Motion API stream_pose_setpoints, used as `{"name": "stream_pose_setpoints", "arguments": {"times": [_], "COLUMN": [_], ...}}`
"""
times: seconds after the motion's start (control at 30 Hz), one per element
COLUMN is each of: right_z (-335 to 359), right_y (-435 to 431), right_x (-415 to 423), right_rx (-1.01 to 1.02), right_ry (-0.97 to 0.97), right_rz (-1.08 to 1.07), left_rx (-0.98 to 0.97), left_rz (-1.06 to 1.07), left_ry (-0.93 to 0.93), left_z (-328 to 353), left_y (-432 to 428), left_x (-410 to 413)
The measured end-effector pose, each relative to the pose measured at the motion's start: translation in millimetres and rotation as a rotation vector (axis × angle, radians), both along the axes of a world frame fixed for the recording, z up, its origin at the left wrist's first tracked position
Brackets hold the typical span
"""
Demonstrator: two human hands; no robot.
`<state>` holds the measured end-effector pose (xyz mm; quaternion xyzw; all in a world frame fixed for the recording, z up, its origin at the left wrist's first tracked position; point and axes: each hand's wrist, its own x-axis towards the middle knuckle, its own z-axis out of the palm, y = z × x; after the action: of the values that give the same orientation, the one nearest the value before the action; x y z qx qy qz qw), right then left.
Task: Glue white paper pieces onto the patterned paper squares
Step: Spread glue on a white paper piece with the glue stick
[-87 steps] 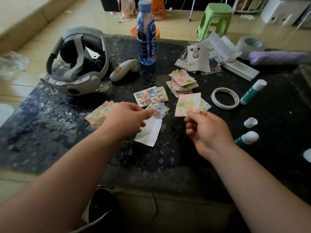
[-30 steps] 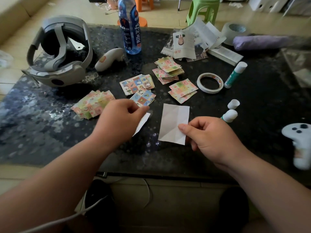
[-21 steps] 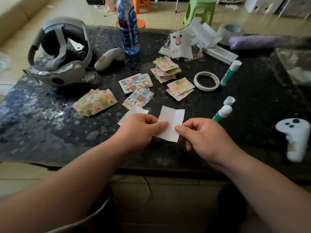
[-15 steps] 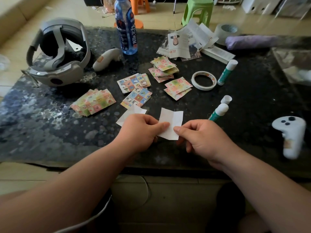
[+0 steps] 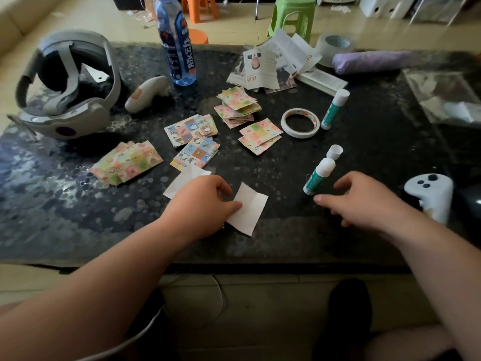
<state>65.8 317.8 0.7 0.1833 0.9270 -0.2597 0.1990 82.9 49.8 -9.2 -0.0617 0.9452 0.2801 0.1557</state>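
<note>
On the dark desk (image 5: 364, 142) a grey headset (image 5: 65, 100) sits at upper left, a pale controller (image 5: 147, 93) and a blue bottle (image 5: 177, 45) just right of it, printed paper scraps (image 5: 263, 66) and a purple umbrella (image 5: 369, 61) at upper right, a tape ring (image 5: 299, 134) right of centre, and a white controller (image 5: 429, 196) at the right edge.

Bare left forearm (image 5: 104, 277), bare right forearm (image 5: 429, 269).

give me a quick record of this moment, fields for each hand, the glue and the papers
left hand: pinches the white paper piece by its left edge
right hand: holds nothing, fingers loose, beside the uncapped glue stick
loose cap: lying just beyond that stick
patterned squares: in several piles beyond the hands
second white piece: flat, partly under the left hand
</note>
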Motion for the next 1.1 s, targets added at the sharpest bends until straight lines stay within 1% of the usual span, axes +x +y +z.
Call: {"name": "stream_pose_setpoints", "arguments": {"times": [0.07,0.13,0.2,0.27,0.37,0.43,0.47,0.53,0.6,0.67,0.7,0.77,0.9,0.97,1.03,1.1], "right_z": [-7.6,-11.8,-12.3,-16.4,-20.5,-9.3,-1.4,15.0,26.5,27.6,25.7,21.6,16.2,16.3,17.1,18.5], "right_y": [2.1,-1.3,-6.4,-8.8,-13.4,-22.3,-28.4,-45.0,-62.4,-74.5,-77.4,-80.4,-82.5,-84.3,-85.5,-87.1], "right_x": [-5.0,-8.5,-11.4,-15.1,-18.0,-13.6,-9.0,5.7,23.5,33.9,35.4,34.1,30.4,33.2,38.2,42.1], "right_rx": [-0.053,-0.115,-0.139,-0.137,-0.153,-0.194,-0.256,-0.477,-0.688,-0.764,-0.751,-0.677,-0.568,-0.531,-0.528,-0.538], "right_ry": [0.067,0.116,0.136,0.159,0.200,0.249,0.273,0.281,0.218,0.162,0.152,0.153,0.166,0.179,0.185,0.209], "right_rz": [-0.026,-0.013,0.005,0.009,0.003,0.051,0.099,0.241,0.371,0.458,0.481,0.488,0.340,0.306,0.312,0.311], "left_rx": [-0.087,-0.143,-0.107,0.025,0.258,0.401,0.491,0.734,0.947,1.019,1.030,1.034,1.032,1.029,1.101,1.200], "left_rz": [-0.011,-0.012,-0.025,-0.037,-0.025,0.015,0.045,0.070,0.021,-0.040,-0.035,0.042,0.270,0.353,0.423,0.447], "left_ry": [0.003,0.061,0.170,0.208,0.166,0.139,0.118,0.022,-0.083,-0.088,-0.072,-0.044,-0.067,-0.078,-0.114,-0.144], "left_z": [4.5,7.9,11.3,15.1,16.2,18.4,21.0,28.1,32.3,31.9,31.1,30.7,30.0,25.0,22.5,21.3], "left_y": [-1.8,-2.6,-1.2,4.2,12.3,14.3,15.0,16.2,17.7,18.4,18.4,18.1,16.4,15.0,16.0,18.8], "left_x": [0.6,2.0,3.5,6.1,11.1,12.4,11.7,11.3,12.4,13.8,14.6,16.3,16.3,15.3,15.8,16.5]}}
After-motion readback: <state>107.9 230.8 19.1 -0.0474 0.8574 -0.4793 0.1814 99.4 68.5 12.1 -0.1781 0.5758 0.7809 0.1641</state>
